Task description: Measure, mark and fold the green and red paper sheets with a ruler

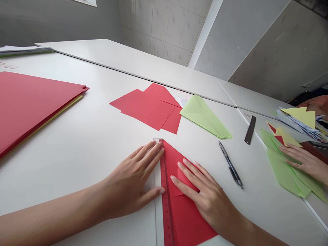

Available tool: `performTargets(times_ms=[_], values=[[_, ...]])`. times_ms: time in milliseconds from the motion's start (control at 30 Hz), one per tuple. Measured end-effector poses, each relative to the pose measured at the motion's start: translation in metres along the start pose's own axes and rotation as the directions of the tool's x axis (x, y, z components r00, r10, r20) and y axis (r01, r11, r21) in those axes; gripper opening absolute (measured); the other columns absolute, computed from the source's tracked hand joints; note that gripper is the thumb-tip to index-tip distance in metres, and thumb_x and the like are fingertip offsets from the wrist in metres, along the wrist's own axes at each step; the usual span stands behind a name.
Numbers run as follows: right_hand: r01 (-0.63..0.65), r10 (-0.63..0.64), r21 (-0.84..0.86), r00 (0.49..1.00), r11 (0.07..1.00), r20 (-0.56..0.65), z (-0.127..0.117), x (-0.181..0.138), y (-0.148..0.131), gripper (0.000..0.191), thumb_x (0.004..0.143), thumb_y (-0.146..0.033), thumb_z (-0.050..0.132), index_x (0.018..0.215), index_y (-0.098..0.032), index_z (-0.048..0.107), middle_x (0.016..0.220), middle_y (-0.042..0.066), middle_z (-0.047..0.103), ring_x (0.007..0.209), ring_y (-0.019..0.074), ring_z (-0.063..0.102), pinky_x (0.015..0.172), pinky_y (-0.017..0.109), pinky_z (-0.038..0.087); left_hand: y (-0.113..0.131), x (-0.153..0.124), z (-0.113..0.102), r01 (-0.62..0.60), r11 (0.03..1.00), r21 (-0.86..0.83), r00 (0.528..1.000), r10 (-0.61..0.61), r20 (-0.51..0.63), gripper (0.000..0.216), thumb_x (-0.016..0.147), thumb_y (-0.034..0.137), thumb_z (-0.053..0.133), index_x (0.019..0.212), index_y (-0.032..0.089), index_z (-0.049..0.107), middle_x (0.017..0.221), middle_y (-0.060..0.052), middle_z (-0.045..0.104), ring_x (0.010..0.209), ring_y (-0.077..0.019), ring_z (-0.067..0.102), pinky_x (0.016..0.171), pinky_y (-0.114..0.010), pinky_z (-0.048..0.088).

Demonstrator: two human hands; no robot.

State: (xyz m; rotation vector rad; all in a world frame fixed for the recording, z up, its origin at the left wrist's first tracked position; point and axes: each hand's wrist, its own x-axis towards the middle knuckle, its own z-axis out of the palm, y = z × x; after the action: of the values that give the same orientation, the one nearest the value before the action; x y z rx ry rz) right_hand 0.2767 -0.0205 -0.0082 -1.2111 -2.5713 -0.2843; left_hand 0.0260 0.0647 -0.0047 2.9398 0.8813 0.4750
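A clear ruler [167,212] lies lengthwise along the left edge of a folded sheet of red paper [186,215]. My left hand [135,177] rests flat on the ruler's far end, its fingers stretched out and the thumb on the ruler's side. Over the red paper, my right hand [202,188] is spread, with its fingertips on the sheet. To the right of that hand lies a black pen [231,164]. Beyond the ruler are several red paper pieces [151,106], overlapping a folded light green paper [205,118].
A stack of red sheets [33,102] with yellow below sits at left. A dark ruler-like strip [250,130] lies at right. Another person's hand [304,159] touches green paper [284,171] there, near yellow papers [302,116]. Table seams run across the white table [102,177].
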Motion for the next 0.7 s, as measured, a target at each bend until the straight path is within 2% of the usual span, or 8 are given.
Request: performTargets(times_ms=[200,400,700], values=[[0.004,-0.004,0.012,1.000,1.000,0.009,-0.0006,-0.0003,0.0004,0.054,0.095,0.005,0.033,0.140,-0.017,0.054,0.144,0.015,0.054,0.143,0.0308,0.035,0.107,0.054,0.048,-0.0003,0.0008,0.0001,-0.014,0.999,0.044,1.000,0.013,0.028,0.081,0.096,0.056,0.046,0.156,0.009,0.020,0.160,-0.016,0.024,0.146,-0.0353,0.030,0.114,-0.047,0.040],[-0.015,0.015,0.021,1.000,1.000,0.007,0.0007,-0.0020,-0.0003,0.054,0.095,0.004,0.035,0.140,-0.021,0.054,0.145,0.013,0.053,0.145,0.0291,0.033,0.109,0.054,0.046,0.0015,0.0033,-0.0022,-0.013,1.000,0.017,1.000,0.013,0.003,0.077,0.094,0.055,0.049,0.152,0.006,0.033,0.156,-0.019,0.034,0.142,-0.0382,0.036,0.113,-0.048,0.041],[-0.009,0.009,0.021,1.000,1.000,0.002,-0.0027,-0.0014,0.0009,0.050,0.097,0.001,0.037,0.137,-0.020,0.058,0.142,0.013,0.056,0.143,0.0291,0.036,0.110,0.052,0.045,0.0005,0.0056,-0.0006,-0.012,1.000,-0.015,1.000,0.012,0.027,0.078,0.094,0.056,0.047,0.152,0.006,0.032,0.157,-0.018,0.032,0.144,-0.0368,0.034,0.115,-0.049,0.039]])
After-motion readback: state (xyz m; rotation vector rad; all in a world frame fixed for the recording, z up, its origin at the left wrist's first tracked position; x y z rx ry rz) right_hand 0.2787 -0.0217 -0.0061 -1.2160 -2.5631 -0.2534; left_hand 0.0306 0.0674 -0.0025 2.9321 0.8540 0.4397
